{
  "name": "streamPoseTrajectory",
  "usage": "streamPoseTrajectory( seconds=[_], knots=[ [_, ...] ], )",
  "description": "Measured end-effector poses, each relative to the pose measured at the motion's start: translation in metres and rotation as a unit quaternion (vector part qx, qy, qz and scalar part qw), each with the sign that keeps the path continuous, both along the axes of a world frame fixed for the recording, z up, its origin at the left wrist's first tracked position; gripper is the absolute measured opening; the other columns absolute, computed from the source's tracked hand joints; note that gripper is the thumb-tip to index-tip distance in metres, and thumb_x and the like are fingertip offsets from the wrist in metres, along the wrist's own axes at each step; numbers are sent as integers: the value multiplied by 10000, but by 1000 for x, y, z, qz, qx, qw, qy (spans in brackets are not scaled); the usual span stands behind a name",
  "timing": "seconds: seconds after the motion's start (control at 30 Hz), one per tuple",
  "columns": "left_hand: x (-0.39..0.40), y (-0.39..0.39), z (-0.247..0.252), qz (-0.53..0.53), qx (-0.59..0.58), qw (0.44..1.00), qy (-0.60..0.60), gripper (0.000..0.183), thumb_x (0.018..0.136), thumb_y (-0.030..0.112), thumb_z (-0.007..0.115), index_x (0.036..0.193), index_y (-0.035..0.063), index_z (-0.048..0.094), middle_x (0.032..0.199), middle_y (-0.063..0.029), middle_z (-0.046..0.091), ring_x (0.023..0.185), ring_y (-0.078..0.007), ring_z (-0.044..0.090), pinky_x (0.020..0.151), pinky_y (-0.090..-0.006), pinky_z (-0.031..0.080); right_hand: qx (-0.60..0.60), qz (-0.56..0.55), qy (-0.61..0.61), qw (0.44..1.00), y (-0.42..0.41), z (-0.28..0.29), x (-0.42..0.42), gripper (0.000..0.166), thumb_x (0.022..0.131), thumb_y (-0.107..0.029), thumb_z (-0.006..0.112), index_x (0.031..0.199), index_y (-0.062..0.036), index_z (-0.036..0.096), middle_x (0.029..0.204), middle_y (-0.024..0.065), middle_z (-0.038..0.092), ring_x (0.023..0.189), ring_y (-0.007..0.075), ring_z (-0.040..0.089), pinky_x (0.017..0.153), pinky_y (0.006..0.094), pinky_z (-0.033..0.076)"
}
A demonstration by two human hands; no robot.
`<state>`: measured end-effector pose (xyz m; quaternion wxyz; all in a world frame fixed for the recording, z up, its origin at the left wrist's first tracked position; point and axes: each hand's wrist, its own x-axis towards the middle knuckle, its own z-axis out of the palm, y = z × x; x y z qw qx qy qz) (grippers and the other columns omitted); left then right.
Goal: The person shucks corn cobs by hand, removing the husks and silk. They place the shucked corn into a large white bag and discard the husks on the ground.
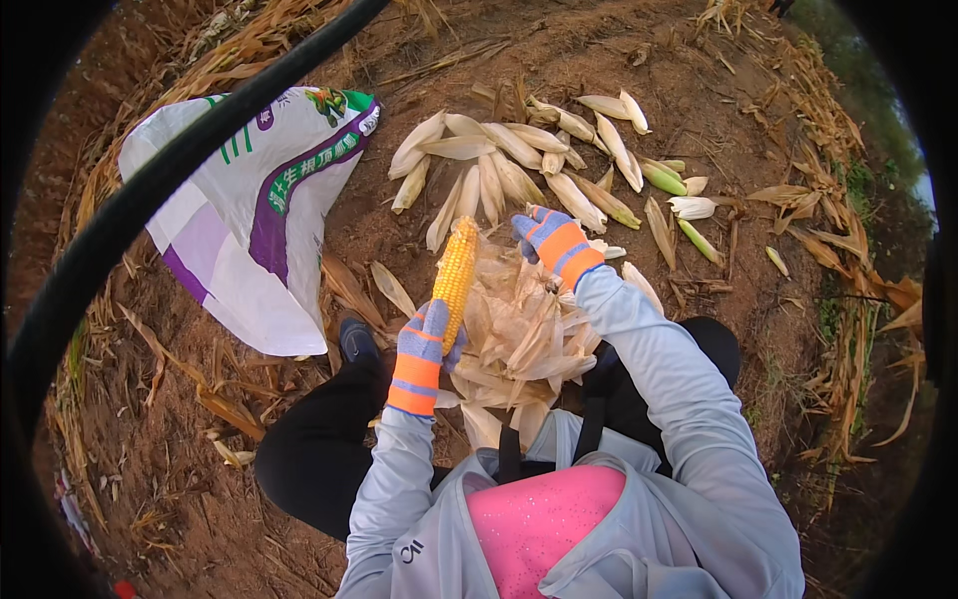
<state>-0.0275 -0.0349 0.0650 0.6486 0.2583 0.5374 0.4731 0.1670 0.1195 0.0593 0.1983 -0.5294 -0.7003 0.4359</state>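
My left hand (424,343), in a grey glove with orange bands, grips the lower end of a bare yellow corn cob (455,281) that stands nearly upright. To the right, apart from the cob, my right hand (555,241) wears a matching glove. Its fingers are curled, and a small brownish bit shows at the fingertips; whether they hold it is unclear. Below both hands, between my legs, lies a heap of peeled pale husks (516,314). Just beyond my right hand, several ears of corn still in dry husks (516,176) are piled on the soil.
A white woven sack (239,217) with purple and green print lies at the left. A black cable (202,146) crosses the upper left of the view. Green-husked ears (662,178) are on the right. Dry corn stalks (816,195) line the bare soil (449,82).
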Motion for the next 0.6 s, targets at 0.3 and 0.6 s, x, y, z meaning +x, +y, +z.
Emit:
streamPoseTrajectory(
  seconds=[0.3, 0.6],
  knots=[
    [-1, 2, -8, -14, -32, 999, -2, 401, 825, 463, 442, 823, 63, 483, 559, -51, 514, 343, -119, 437, 294, -224, 334, -108, 77, 109, 985, -21, 8, -19, 396, 813, -408, 467, 880, -29, 560, 758, 139, 576, 741, 267, 564, 680, 338, 435],
    [-1, 0, -5, -11, -7, 1000, 23, 378, 830, 437, 454, 875, 62, 472, 567, -52, 521, 356, -114, 450, 297, -223, 351, -38, -9, 59, 998, -15, 2, -13, 344, 824, -363, 479, 728, -34, 513, 659, 73, 571, 518, 148, 532, 468, 269, 423]
  ],
)
